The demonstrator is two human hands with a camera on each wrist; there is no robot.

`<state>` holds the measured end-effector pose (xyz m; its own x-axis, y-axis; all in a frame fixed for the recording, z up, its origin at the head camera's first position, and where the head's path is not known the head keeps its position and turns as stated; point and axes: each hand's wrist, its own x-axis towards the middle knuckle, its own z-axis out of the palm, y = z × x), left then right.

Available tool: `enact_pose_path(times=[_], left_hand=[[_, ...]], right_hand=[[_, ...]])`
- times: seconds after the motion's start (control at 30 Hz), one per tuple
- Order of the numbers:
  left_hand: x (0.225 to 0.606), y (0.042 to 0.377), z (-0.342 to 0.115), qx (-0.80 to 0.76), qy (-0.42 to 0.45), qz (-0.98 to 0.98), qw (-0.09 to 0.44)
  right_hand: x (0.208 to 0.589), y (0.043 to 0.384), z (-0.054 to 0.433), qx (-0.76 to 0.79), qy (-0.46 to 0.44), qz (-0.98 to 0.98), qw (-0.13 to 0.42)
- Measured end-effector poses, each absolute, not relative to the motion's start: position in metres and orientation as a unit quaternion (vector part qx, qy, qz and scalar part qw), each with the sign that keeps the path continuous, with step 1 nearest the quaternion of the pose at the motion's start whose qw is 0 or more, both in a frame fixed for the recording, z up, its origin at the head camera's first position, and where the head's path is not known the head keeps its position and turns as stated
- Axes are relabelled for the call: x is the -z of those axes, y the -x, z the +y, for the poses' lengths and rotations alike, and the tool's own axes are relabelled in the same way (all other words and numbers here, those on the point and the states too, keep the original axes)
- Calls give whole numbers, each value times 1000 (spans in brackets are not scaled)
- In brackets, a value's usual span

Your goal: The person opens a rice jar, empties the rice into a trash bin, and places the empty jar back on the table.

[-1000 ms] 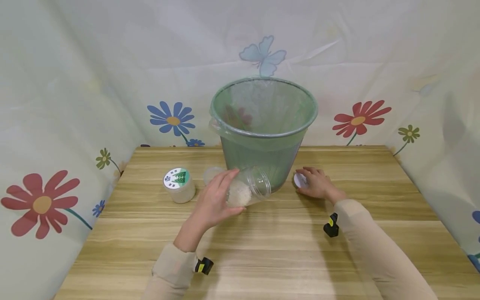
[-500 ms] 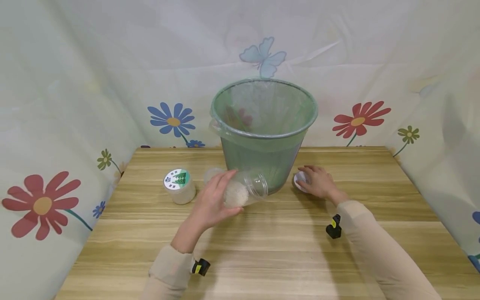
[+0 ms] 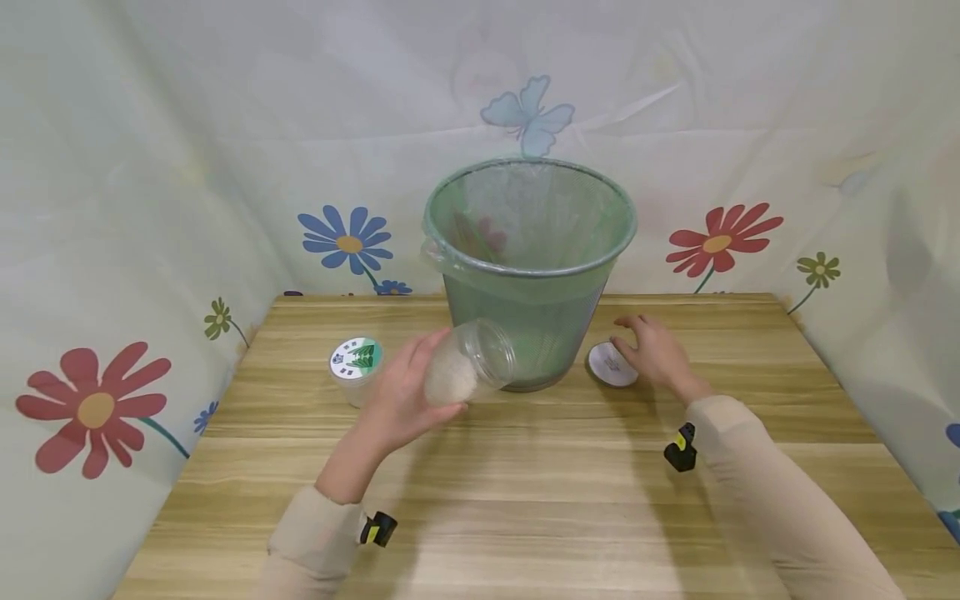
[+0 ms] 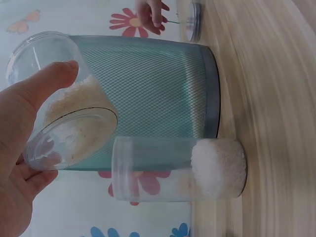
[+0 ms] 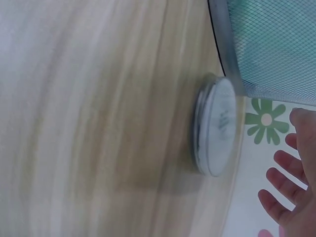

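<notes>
Left hand [image 3: 393,400] grips clear jar [image 3: 457,371], long axis tilted, mouth to the right, near side of green bin [image 3: 525,321]. Right hand [image 3: 660,357], holding nothing, fingers apart, just right of white lid [image 3: 611,367].

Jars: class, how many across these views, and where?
3: one tilted jar held in the left hand; one labelled jar on the table, partly behind that hand; one upright clear jar beside the green bin in the left wrist view, hidden in the head view.
</notes>
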<state>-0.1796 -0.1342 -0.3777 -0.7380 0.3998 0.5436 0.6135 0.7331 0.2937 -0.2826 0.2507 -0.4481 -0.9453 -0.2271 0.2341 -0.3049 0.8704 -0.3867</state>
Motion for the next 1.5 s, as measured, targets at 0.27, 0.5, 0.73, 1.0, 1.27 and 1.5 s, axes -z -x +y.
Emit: enact_pose_path(times=[0.27,0.5,0.73,1.0,1.27,1.5], left_hand=[[368,179,-146,204,266,-908,252],[364,179,-161,190,255,-910,265],[362,178,-174,182,248,-913,270],[354,182,-190,180,246,-915,266],[342,195,-208,178,234,-922,252],[321,204,-221,161,202,-939,226]], right_hand=[[438,279,261,-205,-148,-960,117],[430,279,265,-200,-153,-960,121],[414,280,261,-193,-169,-957,136],[388,286,258,-175,-186,-955,149],[367,295,257,-158,-185,-960,140],[343,300,255,-124,-176,-967,140]])
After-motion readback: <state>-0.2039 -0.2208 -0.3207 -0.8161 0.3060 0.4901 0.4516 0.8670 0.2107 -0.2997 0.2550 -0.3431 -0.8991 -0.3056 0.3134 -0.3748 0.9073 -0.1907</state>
